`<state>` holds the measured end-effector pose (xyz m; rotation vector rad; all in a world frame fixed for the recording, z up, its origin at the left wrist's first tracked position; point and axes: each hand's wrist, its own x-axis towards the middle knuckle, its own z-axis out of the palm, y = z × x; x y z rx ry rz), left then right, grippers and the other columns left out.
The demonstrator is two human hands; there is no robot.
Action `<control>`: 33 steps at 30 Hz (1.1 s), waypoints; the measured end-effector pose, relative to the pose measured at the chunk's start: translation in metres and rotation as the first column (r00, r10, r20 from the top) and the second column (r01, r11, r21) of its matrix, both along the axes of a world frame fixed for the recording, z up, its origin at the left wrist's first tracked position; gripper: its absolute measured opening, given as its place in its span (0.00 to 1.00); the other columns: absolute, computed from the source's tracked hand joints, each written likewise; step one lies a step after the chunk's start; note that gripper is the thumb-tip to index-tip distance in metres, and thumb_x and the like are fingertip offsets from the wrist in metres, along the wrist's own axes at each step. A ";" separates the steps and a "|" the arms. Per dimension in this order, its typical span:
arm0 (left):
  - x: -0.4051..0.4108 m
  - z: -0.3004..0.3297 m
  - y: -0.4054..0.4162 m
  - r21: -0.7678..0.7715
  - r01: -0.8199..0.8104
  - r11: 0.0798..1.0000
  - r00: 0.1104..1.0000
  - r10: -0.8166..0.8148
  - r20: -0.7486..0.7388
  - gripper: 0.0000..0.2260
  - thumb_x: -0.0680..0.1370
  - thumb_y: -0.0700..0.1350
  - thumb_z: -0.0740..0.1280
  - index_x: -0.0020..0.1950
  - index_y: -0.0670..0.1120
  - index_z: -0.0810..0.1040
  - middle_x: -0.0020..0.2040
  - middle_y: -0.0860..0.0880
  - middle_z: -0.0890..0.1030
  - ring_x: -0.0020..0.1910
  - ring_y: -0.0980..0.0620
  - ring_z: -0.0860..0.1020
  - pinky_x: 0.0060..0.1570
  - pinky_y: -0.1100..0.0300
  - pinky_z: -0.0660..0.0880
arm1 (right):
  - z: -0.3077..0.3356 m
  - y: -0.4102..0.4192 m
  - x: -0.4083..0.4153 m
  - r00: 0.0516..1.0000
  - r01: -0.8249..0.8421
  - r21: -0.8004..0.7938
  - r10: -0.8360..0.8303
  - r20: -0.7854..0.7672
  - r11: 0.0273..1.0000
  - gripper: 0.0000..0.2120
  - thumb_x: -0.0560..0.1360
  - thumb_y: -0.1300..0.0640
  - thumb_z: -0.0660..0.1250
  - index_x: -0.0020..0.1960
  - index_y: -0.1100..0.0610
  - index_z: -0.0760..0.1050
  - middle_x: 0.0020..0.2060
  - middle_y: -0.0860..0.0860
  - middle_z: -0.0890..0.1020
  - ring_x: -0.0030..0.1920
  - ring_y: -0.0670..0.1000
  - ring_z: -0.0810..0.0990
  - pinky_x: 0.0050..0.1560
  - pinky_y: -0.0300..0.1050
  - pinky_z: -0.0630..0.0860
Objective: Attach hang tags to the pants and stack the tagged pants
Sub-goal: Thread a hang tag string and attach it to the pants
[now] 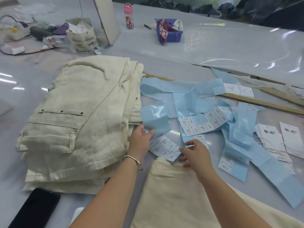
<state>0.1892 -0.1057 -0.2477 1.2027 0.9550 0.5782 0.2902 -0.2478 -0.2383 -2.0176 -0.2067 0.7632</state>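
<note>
A stack of folded cream pants (79, 122) lies at the left of the table. Another cream pair (174, 195) lies near the front edge, under my forearms. Light-blue backing strips with white size stickers (204, 122) are strewn across the middle. My left hand (140, 140) holds the lower edge of a curled blue strip (156, 120), fingers curled round it. My right hand (195, 153) hovers with fingers spread and relaxed over a white sticker strip (166, 149), touching its right end. White hang tags (279, 140) lie at the right.
A black phone (35, 209) lies at the front left. Wooden rulers (263, 102) run along the right behind the strips. At the back stand a pink bottle (128, 16), a blue bin of scraps (169, 31), a bag of tags (81, 35) and cables.
</note>
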 end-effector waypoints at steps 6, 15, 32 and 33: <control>-0.013 0.001 -0.007 -0.107 0.197 0.974 0.969 -0.177 0.174 0.13 0.77 0.30 0.65 0.54 0.46 0.80 0.46 0.48 0.86 0.45 0.51 0.83 0.45 0.60 0.80 | -0.005 0.012 -0.005 1.000 0.005 0.040 -0.004 -0.014 0.999 0.23 0.69 0.75 0.66 0.60 0.57 0.70 0.39 0.63 0.78 0.33 0.63 0.82 0.27 0.47 0.76; -0.016 -0.010 -0.004 0.288 -0.230 0.930 0.964 0.257 -0.063 0.06 0.76 0.41 0.70 0.52 0.48 0.77 0.43 0.53 0.84 0.35 0.67 0.80 0.38 0.73 0.74 | 0.006 0.002 -0.004 0.896 0.081 0.093 -0.032 -0.442 0.992 0.12 0.68 0.73 0.61 0.47 0.62 0.77 0.35 0.59 0.85 0.28 0.53 0.81 0.30 0.41 0.78; -0.002 0.007 -0.055 0.742 0.304 0.598 0.946 -0.101 -0.306 0.12 0.71 0.51 0.74 0.53 0.49 0.84 0.50 0.54 0.81 0.53 0.52 0.74 0.56 0.55 0.72 | 0.011 -0.020 -0.006 0.923 -0.064 0.361 0.192 -0.333 0.930 0.16 0.68 0.77 0.65 0.49 0.61 0.82 0.47 0.62 0.84 0.44 0.55 0.82 0.49 0.48 0.78; -0.001 0.007 -0.055 0.737 0.302 0.604 0.947 -0.106 -0.302 0.11 0.71 0.51 0.74 0.52 0.49 0.84 0.49 0.54 0.82 0.52 0.52 0.74 0.56 0.54 0.73 | 0.012 -0.019 -0.005 0.916 -0.079 0.366 0.212 -0.340 0.927 0.17 0.68 0.77 0.64 0.49 0.62 0.82 0.47 0.63 0.84 0.44 0.55 0.82 0.50 0.49 0.78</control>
